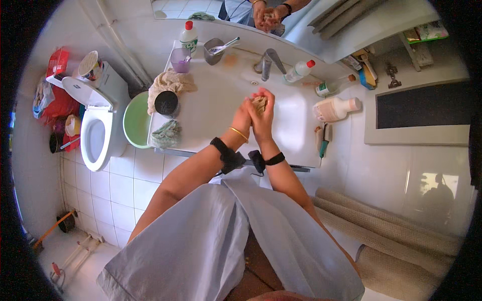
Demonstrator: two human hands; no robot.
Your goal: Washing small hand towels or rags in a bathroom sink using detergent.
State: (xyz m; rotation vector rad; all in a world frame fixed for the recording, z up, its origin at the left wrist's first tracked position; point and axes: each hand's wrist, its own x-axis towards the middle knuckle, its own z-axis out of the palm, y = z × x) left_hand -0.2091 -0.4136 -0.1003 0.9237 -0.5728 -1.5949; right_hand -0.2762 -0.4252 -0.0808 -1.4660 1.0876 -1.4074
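Observation:
Above the white sink basin [211, 120], my left hand [242, 119] and my right hand [264, 114] are pressed together. Cupped between them is a small crumpled tan lump [259, 103], like a wadded cloth or a sponge; its exact kind cannot be made out. The fingers of both hands are closed round it and partly hide it. Beyond my hands stands the chrome tap [268, 62], not touching them. The mirror [296, 22] at the top shows the two hands holding the same lump.
Left on the counter are a beige cloth [173, 83], a black round container [166, 103], a green rag [166, 134] and cups. Bottles, including a pink-and-white one [336, 108], line the right side. A green basin [136, 120] and a toilet [96, 135] are at the left.

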